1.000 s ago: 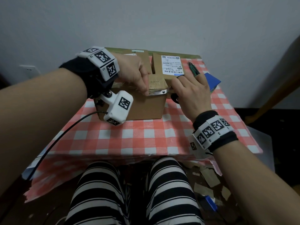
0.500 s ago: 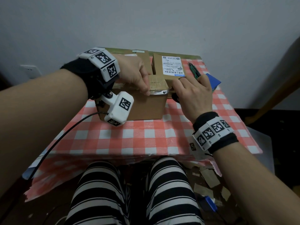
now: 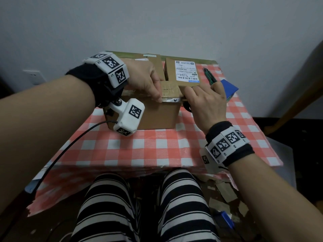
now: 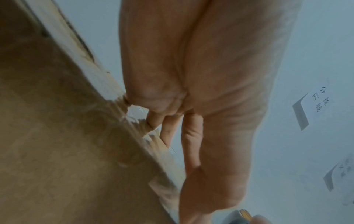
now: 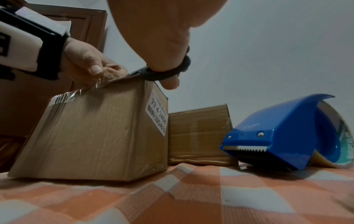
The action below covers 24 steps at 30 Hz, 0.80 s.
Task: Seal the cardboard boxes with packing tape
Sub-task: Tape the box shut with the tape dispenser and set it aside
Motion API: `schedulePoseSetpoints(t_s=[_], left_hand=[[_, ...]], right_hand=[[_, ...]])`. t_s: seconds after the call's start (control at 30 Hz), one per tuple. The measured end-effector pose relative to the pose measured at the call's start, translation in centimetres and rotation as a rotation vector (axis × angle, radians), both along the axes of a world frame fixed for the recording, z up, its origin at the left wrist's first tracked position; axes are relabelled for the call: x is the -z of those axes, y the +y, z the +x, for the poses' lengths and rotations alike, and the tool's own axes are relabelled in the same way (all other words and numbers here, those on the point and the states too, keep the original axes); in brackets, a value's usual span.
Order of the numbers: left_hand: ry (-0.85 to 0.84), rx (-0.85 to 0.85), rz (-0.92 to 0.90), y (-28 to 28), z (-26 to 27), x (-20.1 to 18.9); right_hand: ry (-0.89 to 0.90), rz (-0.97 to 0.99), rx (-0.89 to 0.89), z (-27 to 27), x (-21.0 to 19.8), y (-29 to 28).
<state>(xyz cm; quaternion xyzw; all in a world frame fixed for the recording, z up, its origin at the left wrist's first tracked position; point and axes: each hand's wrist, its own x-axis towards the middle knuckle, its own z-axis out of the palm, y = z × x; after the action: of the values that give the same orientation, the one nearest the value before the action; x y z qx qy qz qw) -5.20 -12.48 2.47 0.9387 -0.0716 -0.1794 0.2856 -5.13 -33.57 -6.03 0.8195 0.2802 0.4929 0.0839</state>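
1. My left hand (image 3: pixel 145 79) pinches the clear packing tape strip (image 5: pixel 99 84) at the top front edge of the brown cardboard box (image 3: pixel 157 116), which sits on the table under both hands.
2. My right hand (image 3: pixel 206 103) grips black-handled steel scissors (image 3: pixel 173 100) beside it.
3. Risk, as I judge it: slack tape wrinkles, or the blades nick my fingertips.
4. I count three boxes, one blue plastic tape dispenser (image 5: pixel 287 133), one pair of scissors.

The checked cloth (image 3: pixel 139 151) at the bottom of the frame lies bare. Further up, three boxes (image 3: pixel 157 116) crowd together, and a blue tape holder (image 3: pixel 229 88) blocks the right.
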Motion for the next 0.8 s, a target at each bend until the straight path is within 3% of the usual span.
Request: schedulePoseSetpoints(t_s=[0.57, 0.8], left_hand=[[0.027, 0.031, -0.054, 0.1, -0.3, -0.1], [0.19, -0.062, -0.371, 0.0, -0.6, 0.1]], right_hand=[[0.039, -0.036, -0.039, -0.2, -0.3, 1.4], [0.033, 0.057, -0.102, 0.3, 0.0, 0.4]])
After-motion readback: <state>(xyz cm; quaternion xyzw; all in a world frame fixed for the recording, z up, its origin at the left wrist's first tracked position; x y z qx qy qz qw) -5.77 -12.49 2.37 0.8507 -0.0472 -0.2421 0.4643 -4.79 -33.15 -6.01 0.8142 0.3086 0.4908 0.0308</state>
